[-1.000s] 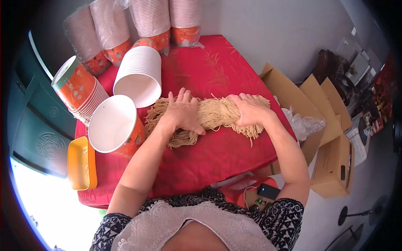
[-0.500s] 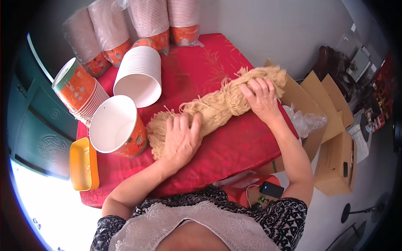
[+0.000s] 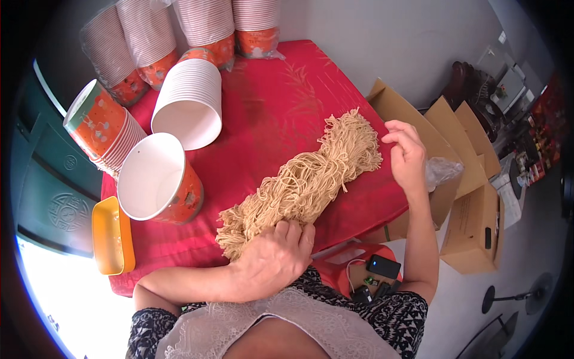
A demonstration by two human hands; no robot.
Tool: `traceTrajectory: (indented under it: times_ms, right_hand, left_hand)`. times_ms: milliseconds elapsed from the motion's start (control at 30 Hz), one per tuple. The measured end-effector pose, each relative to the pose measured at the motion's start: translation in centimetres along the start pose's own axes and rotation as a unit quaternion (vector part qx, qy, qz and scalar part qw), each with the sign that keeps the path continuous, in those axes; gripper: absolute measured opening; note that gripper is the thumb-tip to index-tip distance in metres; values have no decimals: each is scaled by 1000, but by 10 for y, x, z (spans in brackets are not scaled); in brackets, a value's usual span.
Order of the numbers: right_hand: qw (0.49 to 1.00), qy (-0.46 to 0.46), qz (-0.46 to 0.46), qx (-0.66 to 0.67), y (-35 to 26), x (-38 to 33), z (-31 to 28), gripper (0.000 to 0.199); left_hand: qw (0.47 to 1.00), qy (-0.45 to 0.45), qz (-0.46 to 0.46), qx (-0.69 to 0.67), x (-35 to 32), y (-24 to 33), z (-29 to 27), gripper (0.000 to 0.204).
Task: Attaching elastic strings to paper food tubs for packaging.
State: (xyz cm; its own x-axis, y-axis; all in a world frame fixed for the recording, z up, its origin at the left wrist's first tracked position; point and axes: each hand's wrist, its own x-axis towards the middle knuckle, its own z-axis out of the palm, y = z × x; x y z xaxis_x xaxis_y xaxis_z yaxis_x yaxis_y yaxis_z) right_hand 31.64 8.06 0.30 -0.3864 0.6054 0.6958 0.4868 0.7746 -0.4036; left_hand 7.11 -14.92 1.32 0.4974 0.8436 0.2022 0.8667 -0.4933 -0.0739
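A long bundle of tan, yarn-like strands (image 3: 305,179) lies slantwise on the red-covered table (image 3: 269,113), its far end toward the right. At the bundle's near side is my left hand (image 3: 275,254), its fingers bent over the edge and closed on the strands; their tips are hidden. My right hand (image 3: 408,157) is raised off the bundle, just right of its far end. Its fingers are loosely bent and no object shows in them. Left of the bundle stands a white-lined orange paper tub (image 3: 158,179), its mouth tilted toward me.
Nested paper tubs (image 3: 188,102) lie behind, beside another tilted stack (image 3: 104,125). Plastic-wrapped tub stacks (image 3: 206,24) line the back. A yellow container (image 3: 112,236) is at the left edge. Opened cardboard boxes (image 3: 472,227) stand right; a red stool (image 3: 341,263) holds a black device (image 3: 382,267).
My right hand has come off the bundle and moved right. The left hand has shifted to the bundle's near side. The bundle has turned over, showing loose looping strands, and its tie no longer shows.
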Motion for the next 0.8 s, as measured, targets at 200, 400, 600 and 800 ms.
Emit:
traceTrajectory:
  times_ms: [200,400,600,800]
  right_hand:
    - [985,-85,-144,-40,-73,-12,41,34]
    - [966,-171,-188,37,-126,-66,66,33]
    - [946,-228,-199,114,-139,-78,58,42]
    - [959,-160,-192,135,-138,-75,27,34]
  left_hand:
    - [949,130,78,-276,17,-15,-25,29]
    - [938,264,-33,-221,68,-63,-4,36]
    - [953,128,-5,-274,82,-57,34,55]
    - [966,89,-10,-243,73,-45,52,47]
